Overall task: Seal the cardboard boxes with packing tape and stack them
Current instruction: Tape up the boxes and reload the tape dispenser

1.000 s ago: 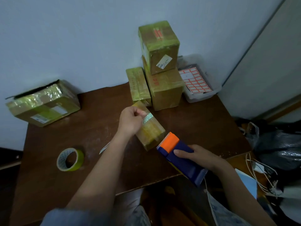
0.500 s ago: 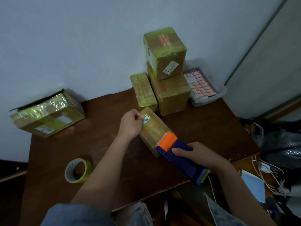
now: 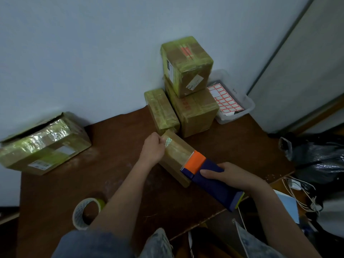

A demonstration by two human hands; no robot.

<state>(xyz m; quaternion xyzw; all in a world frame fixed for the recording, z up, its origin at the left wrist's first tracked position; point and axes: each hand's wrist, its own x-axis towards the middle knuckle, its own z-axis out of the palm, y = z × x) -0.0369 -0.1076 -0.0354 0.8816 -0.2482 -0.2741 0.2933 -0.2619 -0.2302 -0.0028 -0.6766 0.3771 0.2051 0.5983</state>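
A small brown cardboard box [image 3: 175,155] lies in the middle of the dark wooden table [image 3: 115,138]. My left hand [image 3: 152,149] pinches the patterned tape end at the box's far corner. My right hand [image 3: 227,174] grips a blue tape dispenser [image 3: 210,178] with an orange head, which rests on the box's near end. A strip of tape runs along the box top between the two. Behind, two taped boxes [image 3: 189,84] stand stacked against the wall, with a flat taped box [image 3: 161,108] leaning beside them.
A larger taped box [image 3: 42,144] with an open flap sits at the far left. A spare tape roll [image 3: 87,213] lies near my left forearm. A clear tray with red-bordered labels [image 3: 229,101] stands at the back right. Dark bags and white cables lie past the table's right edge.
The dispenser has drawn back toward me along the box, laying tape over its top. My left hand stays on the tape end at the far corner.
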